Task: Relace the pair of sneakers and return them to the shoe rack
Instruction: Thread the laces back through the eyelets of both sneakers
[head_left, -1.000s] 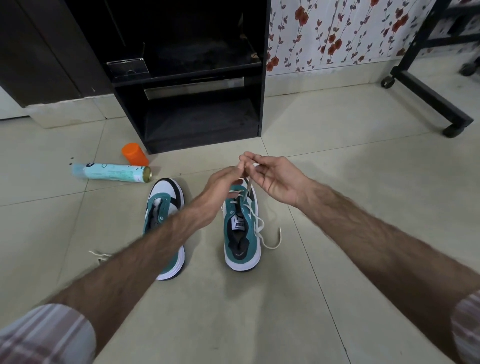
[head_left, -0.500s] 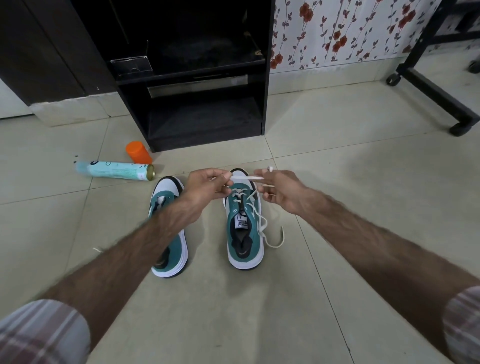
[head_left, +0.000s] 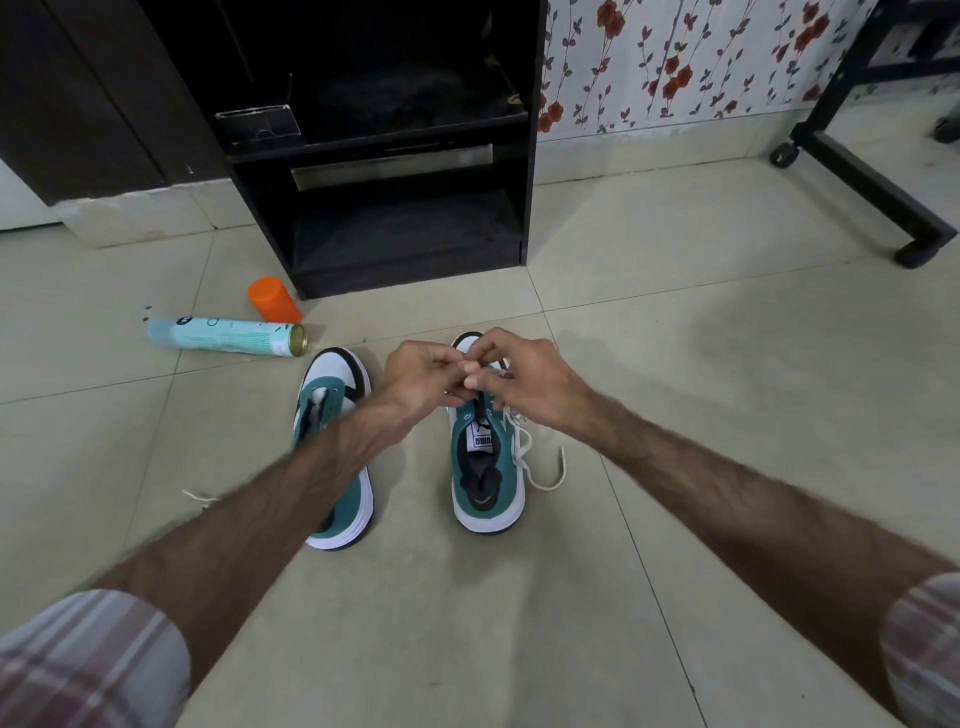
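Observation:
Two teal and white sneakers stand side by side on the tiled floor, toes pointing away from me. The left sneaker (head_left: 337, 415) has no lace in its eyelets. Over the toe end of the right sneaker (head_left: 485, 467) my left hand (head_left: 421, 384) and my right hand (head_left: 524, 384) meet, fingers curled, pinching its white lace (head_left: 524, 452). The pinched part of the lace is hidden by the fingers. A loose end trails on the floor to the shoe's right. A second lace end (head_left: 200, 496) shows by my left forearm.
The black shoe rack (head_left: 395, 156) stands open straight ahead against the wall. A teal spray can (head_left: 228, 336) lies on the floor at the left with an orange cap (head_left: 272, 300) beside it. A black wheeled frame (head_left: 862, 171) stands at the far right.
My hands had pulled the lace taut between them half a second ago. They have now come together and dropped lower over the right sneaker's toe end.

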